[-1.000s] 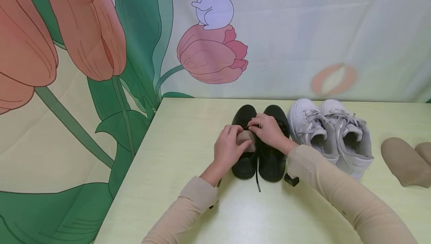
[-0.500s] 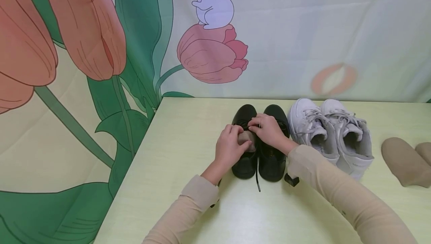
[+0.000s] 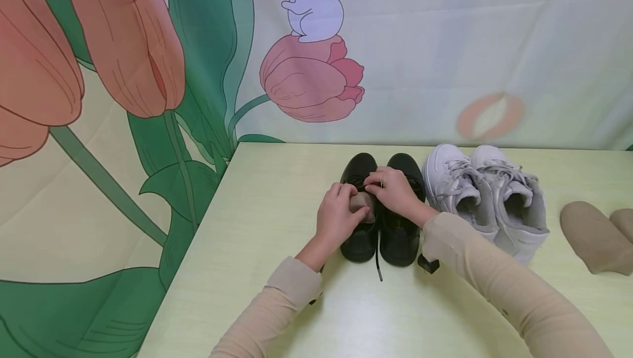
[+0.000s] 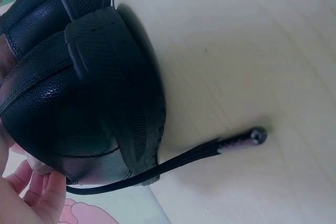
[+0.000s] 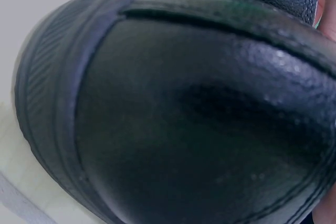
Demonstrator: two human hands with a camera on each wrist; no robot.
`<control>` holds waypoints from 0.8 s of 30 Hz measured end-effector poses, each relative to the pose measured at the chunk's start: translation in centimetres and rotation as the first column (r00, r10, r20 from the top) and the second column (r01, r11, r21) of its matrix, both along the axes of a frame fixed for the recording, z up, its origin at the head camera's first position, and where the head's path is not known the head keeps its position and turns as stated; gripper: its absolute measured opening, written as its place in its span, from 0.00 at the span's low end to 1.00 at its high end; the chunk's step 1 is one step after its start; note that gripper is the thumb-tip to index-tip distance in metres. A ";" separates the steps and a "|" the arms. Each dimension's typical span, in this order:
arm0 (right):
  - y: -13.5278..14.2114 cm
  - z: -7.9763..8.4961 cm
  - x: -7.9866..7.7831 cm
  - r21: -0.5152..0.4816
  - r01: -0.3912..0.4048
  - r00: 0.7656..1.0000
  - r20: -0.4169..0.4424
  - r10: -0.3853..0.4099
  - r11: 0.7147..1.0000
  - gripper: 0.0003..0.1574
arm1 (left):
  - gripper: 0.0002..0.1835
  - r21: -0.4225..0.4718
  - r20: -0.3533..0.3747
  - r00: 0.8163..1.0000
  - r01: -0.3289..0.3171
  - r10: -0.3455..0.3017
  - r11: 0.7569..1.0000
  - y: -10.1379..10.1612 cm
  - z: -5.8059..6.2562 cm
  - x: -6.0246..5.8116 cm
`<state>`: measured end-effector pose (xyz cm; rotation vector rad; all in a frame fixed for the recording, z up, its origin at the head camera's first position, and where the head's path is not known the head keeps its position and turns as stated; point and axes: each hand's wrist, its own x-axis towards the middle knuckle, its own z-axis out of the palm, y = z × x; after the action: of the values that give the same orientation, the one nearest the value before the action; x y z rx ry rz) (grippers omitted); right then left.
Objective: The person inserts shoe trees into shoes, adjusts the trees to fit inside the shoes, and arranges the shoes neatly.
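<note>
Little has moved since the earlier frame: the left hand [image 3: 335, 212] sits marginally farther from the table's [image 3: 277, 199] left edge. Left black shoe [image 3: 358, 245] lies toe toward the back edge, beige piece [image 3: 362, 203] in its mouth. Step, judged: adjusting piece and laces [image 3: 355, 180]; next calls for steady fingers. Left fingers curl closely round the piece; right hand [image 3: 396, 190] pinches at the laces, exact strand hidden.

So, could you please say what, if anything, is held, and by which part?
The left black shoe, around its opening: left hand at its left side, right hand by the laces. Exactly what's pinched is hidden.
</note>
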<state>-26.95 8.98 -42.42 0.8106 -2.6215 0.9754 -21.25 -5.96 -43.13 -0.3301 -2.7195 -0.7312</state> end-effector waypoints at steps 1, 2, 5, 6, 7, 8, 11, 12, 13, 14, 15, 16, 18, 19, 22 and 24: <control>0.0 0.0 0.0 -0.002 -0.001 1.000 -0.001 0.001 1.000 0.05 | 0.17 -0.002 0.000 1.000 -0.001 0.001 1.000 0.0 0.0 0.0; 0.0 0.0 0.0 -0.003 -0.003 1.000 -0.003 0.003 1.000 0.05 | 0.17 -0.004 0.000 1.000 -0.002 0.002 1.000 0.0 0.0 0.0; 0.0 0.0 0.0 -0.001 -0.005 1.000 -0.003 0.005 1.000 0.05 | 0.17 -0.011 0.004 1.000 -0.004 0.004 1.000 0.0 0.1 0.0; 0.0 0.0 0.0 0.002 -0.006 1.000 -0.004 0.006 1.000 0.05 | 0.17 -0.015 0.006 1.000 -0.005 0.005 1.000 0.1 0.1 0.1; 0.0 0.0 0.0 0.003 -0.005 1.000 -0.003 0.005 1.000 0.05 | 0.17 -0.018 0.010 1.000 -0.007 0.008 1.000 0.1 0.1 0.1; 0.0 0.1 0.0 0.004 -0.005 1.000 -0.002 0.005 1.000 0.05 | 0.17 -0.022 0.014 1.000 -0.009 0.010 1.000 0.1 0.2 0.1; 0.0 0.1 0.1 0.003 -0.004 1.000 0.002 0.004 1.000 0.05 | 0.17 -0.044 0.029 0.999 -0.018 0.020 0.999 0.1 0.2 0.1; 0.0 0.1 0.1 0.000 -0.003 1.000 0.004 0.003 1.000 0.05 | 0.17 -0.050 0.036 0.999 -0.022 0.024 0.999 0.1 0.3 0.1; 0.0 0.1 0.1 -0.001 -0.003 1.000 0.005 0.003 1.000 0.05 | 0.17 -0.056 0.041 0.999 -0.024 0.027 0.998 0.1 0.3 0.1; 0.0 0.1 0.1 -0.003 -0.003 1.000 0.005 0.003 1.000 0.05 | 0.17 -0.062 0.047 0.998 -0.027 0.030 0.998 0.1 0.3 0.1; 0.0 0.1 0.1 -0.004 -0.003 1.000 0.006 0.003 1.000 0.05 | 0.17 -0.067 0.052 0.998 -0.030 0.033 0.997 0.2 0.3 0.1; 0.0 0.1 0.0 -0.005 -0.002 1.000 0.006 0.002 1.000 0.05 | 0.17 -0.072 0.056 0.998 -0.032 0.036 0.997 0.2 0.4 0.1; 0.0 0.1 0.0 -0.006 -0.002 1.000 0.007 0.002 1.000 0.05 | 0.17 -0.084 0.062 0.997 -0.037 0.042 0.996 0.2 0.4 0.1; 0.0 0.0 0.0 -0.007 -0.001 1.000 0.008 0.001 1.000 0.05 | 0.17 -0.091 0.063 0.997 -0.039 0.045 0.995 0.2 0.4 0.1; 0.0 0.0 0.0 -0.007 0.001 1.000 0.013 -0.001 1.000 0.05 | 0.17 -0.114 0.071 0.996 -0.049 0.058 0.992 0.3 0.3 0.1; 0.0 0.0 0.0 -0.007 0.003 1.000 0.017 -0.003 1.000 0.05 | 0.17 -0.127 0.077 0.995 -0.058 0.069 0.990 0.3 0.3 0.1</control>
<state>-26.97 8.98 -42.43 0.8003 -2.6309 0.9942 -21.18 -5.65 -42.78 -0.2450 -2.8454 -0.5708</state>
